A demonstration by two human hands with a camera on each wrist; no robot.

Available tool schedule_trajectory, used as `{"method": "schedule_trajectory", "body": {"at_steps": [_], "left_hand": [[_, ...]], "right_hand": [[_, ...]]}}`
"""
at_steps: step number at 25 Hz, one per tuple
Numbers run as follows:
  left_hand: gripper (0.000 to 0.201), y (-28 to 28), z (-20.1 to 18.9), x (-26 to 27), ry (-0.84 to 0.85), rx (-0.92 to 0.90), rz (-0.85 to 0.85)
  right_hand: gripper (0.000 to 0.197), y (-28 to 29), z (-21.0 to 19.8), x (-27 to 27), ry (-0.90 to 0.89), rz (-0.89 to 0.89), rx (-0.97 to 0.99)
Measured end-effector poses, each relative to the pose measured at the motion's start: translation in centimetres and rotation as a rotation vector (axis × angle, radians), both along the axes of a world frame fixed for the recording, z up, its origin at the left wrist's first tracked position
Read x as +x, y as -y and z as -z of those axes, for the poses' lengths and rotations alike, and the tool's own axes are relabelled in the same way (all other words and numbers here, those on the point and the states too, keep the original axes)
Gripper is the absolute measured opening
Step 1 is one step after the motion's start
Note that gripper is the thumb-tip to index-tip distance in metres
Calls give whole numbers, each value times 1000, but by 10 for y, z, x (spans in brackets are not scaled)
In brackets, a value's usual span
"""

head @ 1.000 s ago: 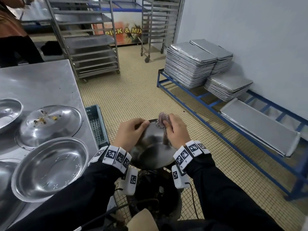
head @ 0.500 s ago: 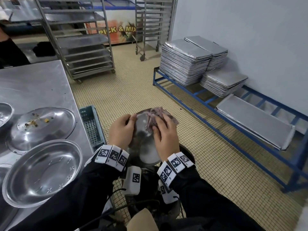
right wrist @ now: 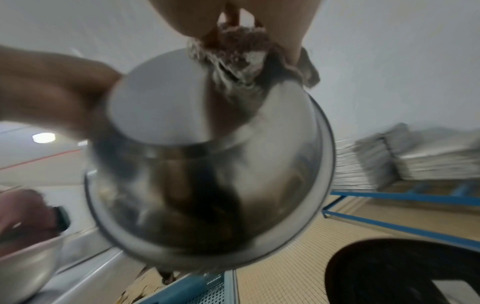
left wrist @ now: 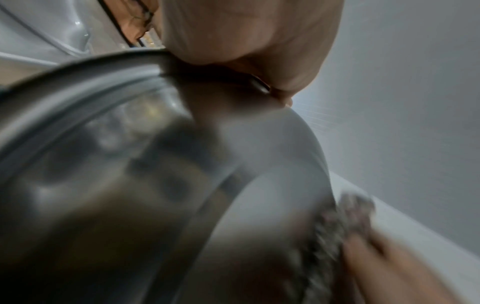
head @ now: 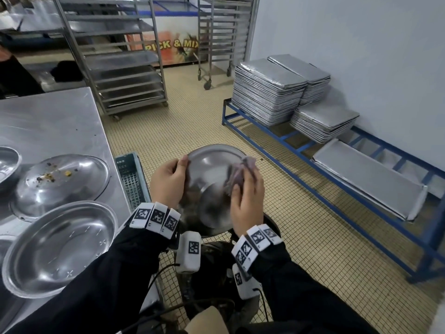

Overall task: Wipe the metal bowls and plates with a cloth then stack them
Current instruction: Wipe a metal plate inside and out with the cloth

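Note:
A metal bowl (head: 207,184) is held tilted in the air above a black bin, its outer base turned toward me. My left hand (head: 168,182) grips its left rim, thumb over the edge. My right hand (head: 245,201) holds a bunched greyish-purple cloth (head: 240,172) against the bowl's upper right side. The right wrist view shows the cloth (right wrist: 233,53) crumpled in my fingers on the bowl (right wrist: 207,174). In the blurred left wrist view the bowl (left wrist: 155,185) fills the frame. On the steel table (head: 48,124) lie an upright bowl (head: 60,247) and an upturned soiled one (head: 60,184).
The black bin (head: 212,273) stands under my hands, beside a teal crate (head: 130,179) at the table's edge. A blue floor rack (head: 301,150) on the right carries stacks of baking trays (head: 269,92). Wheeled tray racks (head: 115,56) stand behind. Another bowl (head: 7,165) sits far left.
My right hand has rubbed the cloth from the bowl's top edge round to its right side. The bowl has tipped more upright in my left hand's grip.

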State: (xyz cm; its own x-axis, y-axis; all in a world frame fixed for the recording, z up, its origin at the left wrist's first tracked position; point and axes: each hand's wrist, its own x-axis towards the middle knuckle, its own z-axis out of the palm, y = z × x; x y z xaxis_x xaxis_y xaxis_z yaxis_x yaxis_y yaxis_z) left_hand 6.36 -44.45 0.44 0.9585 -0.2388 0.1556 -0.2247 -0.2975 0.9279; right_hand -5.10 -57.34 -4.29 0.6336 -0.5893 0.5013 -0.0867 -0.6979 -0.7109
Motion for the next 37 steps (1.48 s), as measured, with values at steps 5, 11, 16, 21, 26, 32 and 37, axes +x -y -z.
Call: {"method": "schedule_trajectory", "body": {"at_steps": [5,11,16,21,26,32,37], "left_hand": [[47,11,-10,-13,104,103,44],[52,8,-18,-6,35,-49,39],[56,1,7,-1,-161,-227,-4],[32,-4,31,2,-169,-159,26],[18,1,40,3,-102,-3,146],[22,25,23,-6,123,221,288],[33,28,22,-3,104,195,222]], "right_hand": [[46,-27,-26,24,-23,13,-314],[47,17,-27,32,121,178,79],[37,35,-5,3,149,105,517],[22,55,-12,-3,-38,101,525],[16,69,-14,0,-115,49,270],[9,65,-23,9,-239,-133,-78],[19,58,-19,10,-89,43,79]]}}
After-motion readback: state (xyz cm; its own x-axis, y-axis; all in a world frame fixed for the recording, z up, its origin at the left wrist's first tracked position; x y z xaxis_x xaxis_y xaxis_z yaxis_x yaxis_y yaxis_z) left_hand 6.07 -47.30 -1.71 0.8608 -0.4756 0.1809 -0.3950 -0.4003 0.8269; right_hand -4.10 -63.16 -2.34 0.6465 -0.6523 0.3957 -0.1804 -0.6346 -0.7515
